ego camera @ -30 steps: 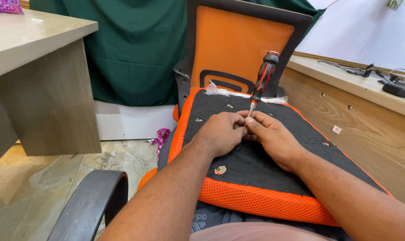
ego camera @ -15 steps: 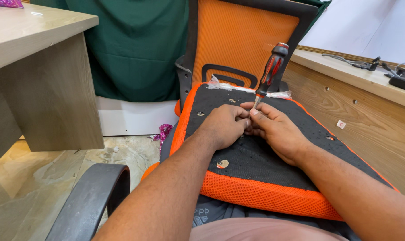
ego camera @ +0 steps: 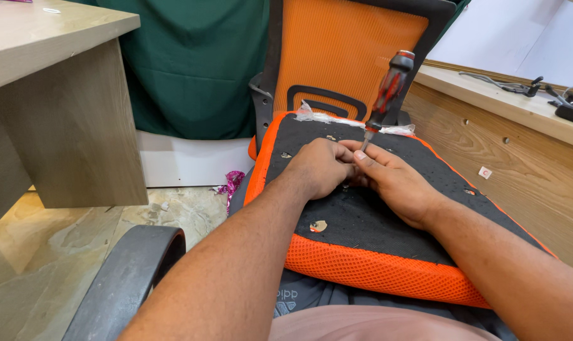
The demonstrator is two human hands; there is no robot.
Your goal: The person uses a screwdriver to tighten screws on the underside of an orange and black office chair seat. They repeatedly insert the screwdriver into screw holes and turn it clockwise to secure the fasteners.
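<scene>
Surface: an upturned seat cushion, black fabric underside up, orange mesh edge toward the camera, lying across the person's lap. A few small pale scraps and metal fittings dot the black fabric; one scrap lies near the front edge, at 6 o'clock from the hands. A strip of clear plastic bunches along the far edge.

Room: orange mesh chair back with black frame stands at 12 o'clock behind the cushion. Green curtain hangs behind it, from 10 to 12 o'clock. Wooden desk at 9 to 10 o'clock. Wooden counter along 2 to 3 o'clock, with dark cables on top. Stone-pattern floor at 8 o'clock; pink wrapper lies on it by the white base panel. Grey armrest at 7 o'clock.

Screwdriver: red and black handle, short steel shank. Long axis runs near upright, tilted so the handle leans toward 1 o'clock; tip points down toward 7 o'clock, into the cushion just beyond the fingers. It stands at the middle of the far half of the cushion, at 12 o'clock from the hands.

Left hand: curled, knuckles up, pressed on the black fabric, fingertips meeting the right hand's. Whether it grips anything, cannot tell.

Right hand: lies flat-ish on the cushion, fingers bent and pinched around the lower shank of the screwdriver, holding it upright. Handle itself stands free above the hand.
</scene>
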